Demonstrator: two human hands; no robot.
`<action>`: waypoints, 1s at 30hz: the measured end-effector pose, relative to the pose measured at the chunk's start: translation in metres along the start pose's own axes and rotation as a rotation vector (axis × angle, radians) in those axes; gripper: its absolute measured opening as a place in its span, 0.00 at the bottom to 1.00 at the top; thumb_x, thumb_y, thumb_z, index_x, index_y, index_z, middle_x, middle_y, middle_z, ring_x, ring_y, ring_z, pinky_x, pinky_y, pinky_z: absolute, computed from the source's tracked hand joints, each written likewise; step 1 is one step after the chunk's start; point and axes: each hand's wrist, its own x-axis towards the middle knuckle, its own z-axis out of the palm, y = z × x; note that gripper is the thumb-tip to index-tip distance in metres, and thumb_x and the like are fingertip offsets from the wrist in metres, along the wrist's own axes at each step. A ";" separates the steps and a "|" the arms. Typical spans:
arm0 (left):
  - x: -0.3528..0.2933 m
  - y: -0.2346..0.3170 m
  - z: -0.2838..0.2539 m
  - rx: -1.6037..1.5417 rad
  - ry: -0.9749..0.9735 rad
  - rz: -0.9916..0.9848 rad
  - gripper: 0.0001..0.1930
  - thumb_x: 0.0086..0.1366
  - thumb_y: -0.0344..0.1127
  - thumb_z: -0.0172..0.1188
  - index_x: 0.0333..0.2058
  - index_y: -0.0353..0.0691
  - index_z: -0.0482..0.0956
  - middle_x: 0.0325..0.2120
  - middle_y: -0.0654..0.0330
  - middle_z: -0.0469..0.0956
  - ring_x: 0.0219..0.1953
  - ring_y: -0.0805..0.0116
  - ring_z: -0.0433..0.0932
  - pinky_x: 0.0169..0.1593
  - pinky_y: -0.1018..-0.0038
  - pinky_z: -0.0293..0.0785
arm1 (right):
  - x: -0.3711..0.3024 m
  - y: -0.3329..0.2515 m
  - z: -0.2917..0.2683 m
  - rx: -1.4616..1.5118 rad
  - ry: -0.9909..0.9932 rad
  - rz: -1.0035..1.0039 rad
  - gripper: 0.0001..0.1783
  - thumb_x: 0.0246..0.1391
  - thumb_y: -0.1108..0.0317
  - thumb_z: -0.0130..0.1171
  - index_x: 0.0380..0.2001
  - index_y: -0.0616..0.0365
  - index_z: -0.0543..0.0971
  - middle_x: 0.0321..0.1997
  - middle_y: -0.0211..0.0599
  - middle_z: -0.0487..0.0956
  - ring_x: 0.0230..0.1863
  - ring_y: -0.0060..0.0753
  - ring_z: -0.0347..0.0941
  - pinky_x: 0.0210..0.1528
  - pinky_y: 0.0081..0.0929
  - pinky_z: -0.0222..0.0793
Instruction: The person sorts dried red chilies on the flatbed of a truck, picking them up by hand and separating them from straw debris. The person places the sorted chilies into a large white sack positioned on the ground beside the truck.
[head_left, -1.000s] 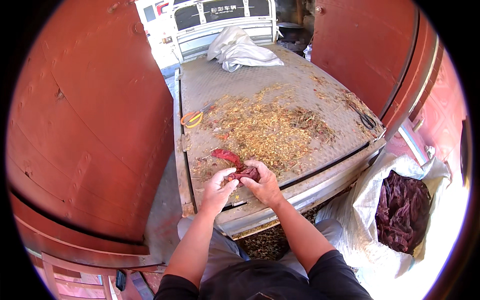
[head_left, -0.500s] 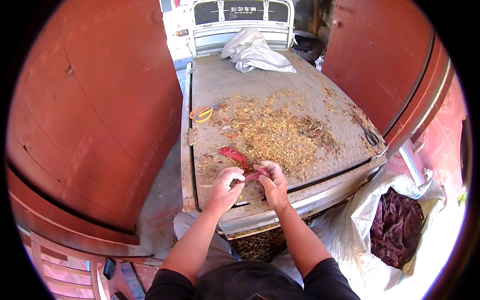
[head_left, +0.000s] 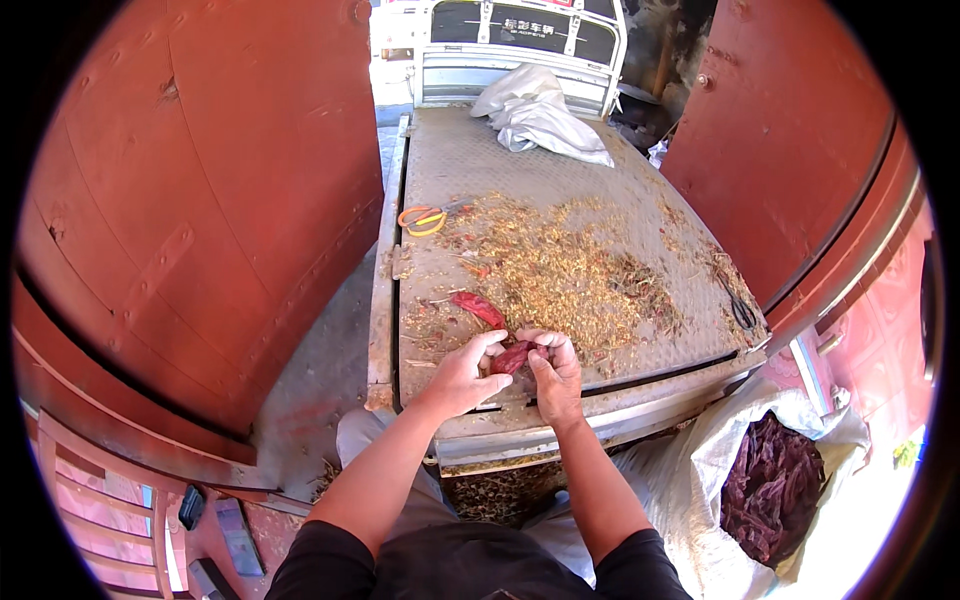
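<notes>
A wrinkled dark red dried chili pepper (head_left: 512,358) is held over the near edge of a metal truck bed. My right hand (head_left: 558,380) pinches its right end between thumb and bent fingers. On its left side, my left hand (head_left: 465,378) has its fingers above the pepper and its thumb below. A brighter red dried chili (head_left: 478,308) lies on the bed just beyond my fingers. Yellow seeds and bits of stalk (head_left: 565,280) are spread over the bed farther out.
Orange-and-yellow-handled scissors (head_left: 424,220) lie at the bed's left side, dark-handled scissors (head_left: 741,308) at its right edge. A pale woven sack (head_left: 545,120) is crumpled at the far end. An open white sack (head_left: 690,480) of dark red dried chilies stands at right. Red metal doors (head_left: 200,200) flank the bed.
The pepper was stretched lengthwise between both hands; now it looks bunched and shorter. My left thumb has moved down away from my left fingers. The whole view has shifted slightly.
</notes>
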 end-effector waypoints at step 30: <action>-0.001 -0.002 -0.004 -0.017 -0.057 -0.061 0.11 0.67 0.33 0.65 0.45 0.36 0.81 0.39 0.64 0.81 0.41 0.74 0.77 0.47 0.73 0.73 | 0.001 -0.005 -0.009 0.291 0.066 0.323 0.14 0.70 0.58 0.56 0.36 0.56 0.80 0.30 0.30 0.83 0.27 0.20 0.75 0.31 0.21 0.72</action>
